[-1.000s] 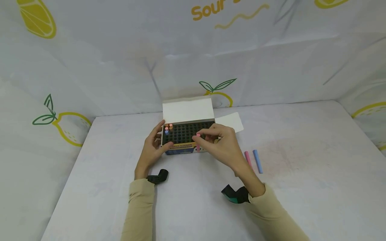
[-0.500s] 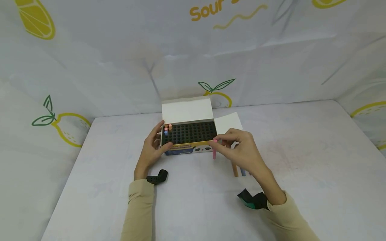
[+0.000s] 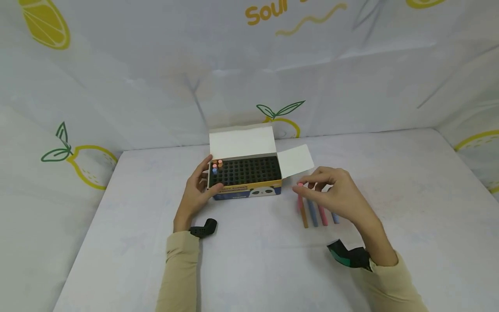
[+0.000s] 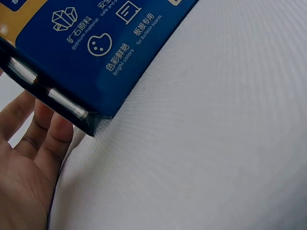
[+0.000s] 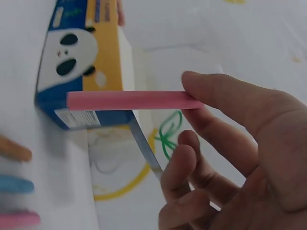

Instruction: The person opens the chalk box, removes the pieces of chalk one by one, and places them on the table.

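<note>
My right hand [image 3: 337, 193] pinches a pink chalk stick [image 5: 124, 100] by its top end between thumb and forefinger. In the head view the stick hangs upright, to the right of a chalk box [image 3: 245, 191]. With thumb at the front and fingers around the left end, my left hand [image 3: 193, 197] holds that box. The black insert [image 3: 249, 172] inside is full of holes; several chalk sticks [image 3: 215, 170] stand in its left rear corner. In the left wrist view the fingers [image 4: 50, 136] lie against the blue box's end.
Beneath the right hand, an orange-brown stick [image 3: 305, 218], a blue stick [image 3: 312, 212], a pink stick [image 3: 322, 216] and another blue one [image 3: 335, 218] lie side by side on the table [image 3: 249, 260]. The box's white lid [image 3: 242, 143] and side flap [image 3: 296, 160] stick out behind and right.
My right hand has moved right, carrying the pink chalk from in front of the box's right half to above the row of loose sticks. The left hand has stayed on the box.
</note>
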